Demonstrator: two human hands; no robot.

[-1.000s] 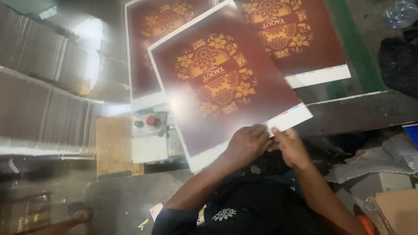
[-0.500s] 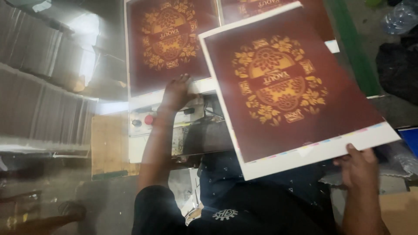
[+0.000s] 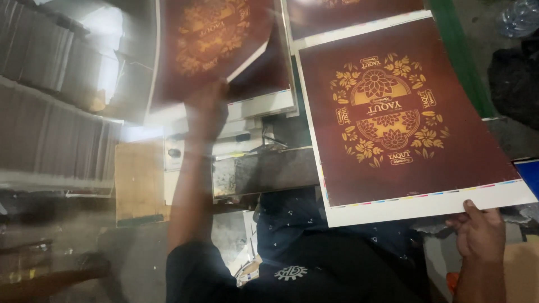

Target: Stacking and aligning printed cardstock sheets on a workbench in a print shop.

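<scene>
The large printed sheet [image 3: 404, 118] is deep maroon, bearing a gold ornamental pattern of flowers, leaves and arched panels at its centre, with a white margin and a thin strip of small multicoloured marks along its near edge. The second sheet [image 3: 213, 39] is the same maroon with a gold pattern, blurred, its upturned corner white underneath. The person's shirt [image 3: 314, 269] is dark with small pale specks and a white gear-shaped emblem.

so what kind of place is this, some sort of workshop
Probably a print shop. The right hand holds a large dark red printed sheet with colour test marks along its white edge, the left hand lifts another such sheet, and paper stacks stand beside.
</scene>
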